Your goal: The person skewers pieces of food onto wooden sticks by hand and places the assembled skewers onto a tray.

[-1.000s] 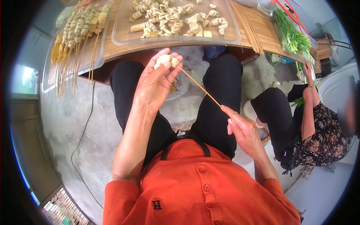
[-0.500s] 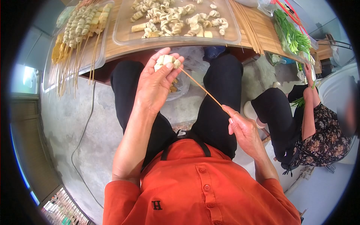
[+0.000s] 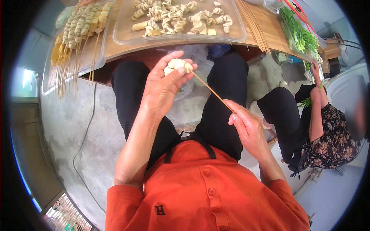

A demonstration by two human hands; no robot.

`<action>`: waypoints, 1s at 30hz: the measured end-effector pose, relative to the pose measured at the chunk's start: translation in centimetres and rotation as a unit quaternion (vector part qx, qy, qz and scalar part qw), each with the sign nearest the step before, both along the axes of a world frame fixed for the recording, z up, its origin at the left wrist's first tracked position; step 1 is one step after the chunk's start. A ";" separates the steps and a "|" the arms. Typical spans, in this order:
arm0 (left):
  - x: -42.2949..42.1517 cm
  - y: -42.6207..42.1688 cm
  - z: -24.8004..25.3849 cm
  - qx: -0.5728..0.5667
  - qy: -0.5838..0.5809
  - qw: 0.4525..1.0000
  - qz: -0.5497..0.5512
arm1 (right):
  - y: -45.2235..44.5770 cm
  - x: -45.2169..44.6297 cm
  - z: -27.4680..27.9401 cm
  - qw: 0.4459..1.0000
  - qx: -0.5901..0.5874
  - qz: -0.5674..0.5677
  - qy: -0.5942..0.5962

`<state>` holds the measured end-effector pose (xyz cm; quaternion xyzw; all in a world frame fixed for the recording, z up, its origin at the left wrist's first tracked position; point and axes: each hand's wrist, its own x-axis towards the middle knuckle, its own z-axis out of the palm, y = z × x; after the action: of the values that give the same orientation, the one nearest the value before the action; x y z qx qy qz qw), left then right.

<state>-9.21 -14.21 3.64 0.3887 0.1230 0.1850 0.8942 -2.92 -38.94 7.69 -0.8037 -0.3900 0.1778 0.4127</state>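
Note:
My left hand (image 3: pixel 158 91) holds a pale, spiral-cut tofu piece (image 3: pixel 176 65) between thumb and fingers, above my lap. One end of a thin wooden skewer (image 3: pixel 209 90) goes into its right side; how deep the tip reaches is hidden. The skewer slants down to my right hand (image 3: pixel 248 126), whose thumb and fingers pinch its other end. Beyond my hands, a clear plastic tray (image 3: pixel 127 40) on the table holds many loose spiral pieces (image 3: pixel 173 20).
At the left, another clear tray (image 3: pixel 101 61) carries filled skewers with sticks overhanging the wooden table (image 3: pixel 110 55). Bare skewers (image 3: pixel 252 25) lie right of the middle tray. Green vegetables (image 3: pixel 298 32) fill a container at the right, beside a seated person (image 3: pixel 327 138) holding greens.
My left hand and the tofu piece have shifted slightly right. My right hand has moved a little up and left, its grip still on the skewer. The trays sit slightly higher in view.

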 end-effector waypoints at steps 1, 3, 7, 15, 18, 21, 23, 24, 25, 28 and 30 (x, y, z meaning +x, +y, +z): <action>-0.1 0.0 -0.1 -0.012 -0.006 1.000 -0.011 | -0.1 0.2 0.0 1.000 -0.002 0.003 -0.005; -0.2 0.2 -0.3 -0.021 -0.001 1.000 -0.023 | -0.1 0.2 0.1 1.000 0.010 -0.007 -0.001; -0.4 0.5 -0.8 -0.017 -0.005 0.999 -0.050 | -0.1 0.4 -0.2 1.000 0.025 0.005 -0.018; -0.4 0.8 -1.4 -0.034 -0.006 0.999 -0.029 | -0.5 0.4 0.3 1.000 0.010 0.007 -0.009; -0.5 0.9 -1.2 -0.045 0.003 0.999 -0.023 | -0.6 0.5 0.2 1.000 0.003 0.006 -0.008; -0.5 0.4 -1.2 -0.035 0.014 0.999 -0.029 | -0.6 0.5 0.2 1.000 -0.006 0.003 0.004; -0.4 0.2 -1.2 -0.021 0.018 0.999 -0.034 | -0.5 0.5 0.1 1.000 -0.007 0.000 0.017; -0.3 0.1 -1.2 -0.028 0.017 0.999 -0.034 | -0.5 0.6 -0.1 1.000 0.002 0.003 0.027; -0.3 0.0 -1.3 -0.034 0.015 0.999 -0.033 | -0.5 0.6 -0.2 0.999 0.010 0.005 0.036; -0.2 0.0 -1.6 -0.030 0.014 0.999 -0.042 | -0.4 0.6 -0.2 0.999 -0.004 0.005 0.046; -0.2 0.1 -2.0 -0.034 0.012 0.998 -0.047 | -0.4 0.7 -0.2 0.999 0.000 0.008 0.043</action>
<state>-9.37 -14.07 1.67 0.3661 0.1217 0.1335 0.9129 -2.27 -39.33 7.52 -0.7921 -0.3781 0.2152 0.4281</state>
